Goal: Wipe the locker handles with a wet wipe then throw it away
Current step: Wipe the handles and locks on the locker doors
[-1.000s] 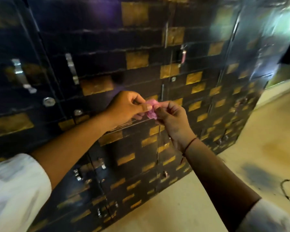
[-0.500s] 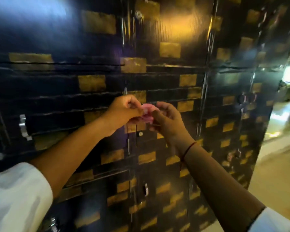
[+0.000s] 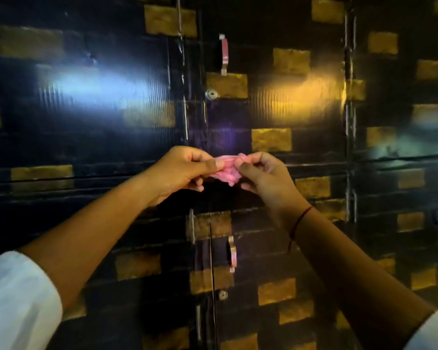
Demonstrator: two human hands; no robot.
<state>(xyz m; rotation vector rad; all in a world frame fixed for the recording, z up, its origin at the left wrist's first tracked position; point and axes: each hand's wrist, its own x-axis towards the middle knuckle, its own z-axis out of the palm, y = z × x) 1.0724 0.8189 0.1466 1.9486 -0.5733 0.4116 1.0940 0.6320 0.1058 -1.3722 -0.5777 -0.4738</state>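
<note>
Behind both hands, the dark locker wall (image 3: 276,104) now fills the view squarely, where a second ago it slanted away with floor beside it (the person has turned to face it). One handle (image 3: 224,54) sits above the hands, another (image 3: 232,253) below. The left hand (image 3: 180,170) and right hand (image 3: 261,175) each pinch the pink wet wipe (image 3: 225,170) between them, stretching it wider than before; wiping seems about to begin.

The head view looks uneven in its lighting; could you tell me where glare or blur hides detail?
Head view: bluish glare washes the left locker door, amber glare the middle one; edges are soft; the pink wipe and upper handle stay readable.
</note>
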